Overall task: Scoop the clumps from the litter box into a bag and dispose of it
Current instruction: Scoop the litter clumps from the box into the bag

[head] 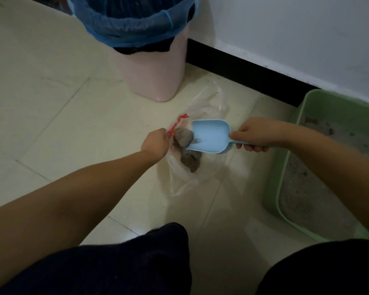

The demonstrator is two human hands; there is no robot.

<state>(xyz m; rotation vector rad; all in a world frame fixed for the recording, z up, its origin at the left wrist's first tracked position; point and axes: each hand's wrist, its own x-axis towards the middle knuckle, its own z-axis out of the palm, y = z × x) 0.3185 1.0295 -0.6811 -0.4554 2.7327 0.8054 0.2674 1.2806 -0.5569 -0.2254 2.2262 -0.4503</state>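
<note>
My left hand (156, 143) pinches the rim of the clear bag (185, 179) so its mouth stays open on the floor. My right hand (257, 135) grips the blue scoop (211, 136), tipped into that mouth. Grey clumps (186, 150) lie inside, I think two or three. The litter box (285, 167) sits just right, the bin (151, 79) beyond for disposal.

A pale tiled floor (51, 107) met a white wall (296, 35) along what looked like black skirting (243, 69).
</note>
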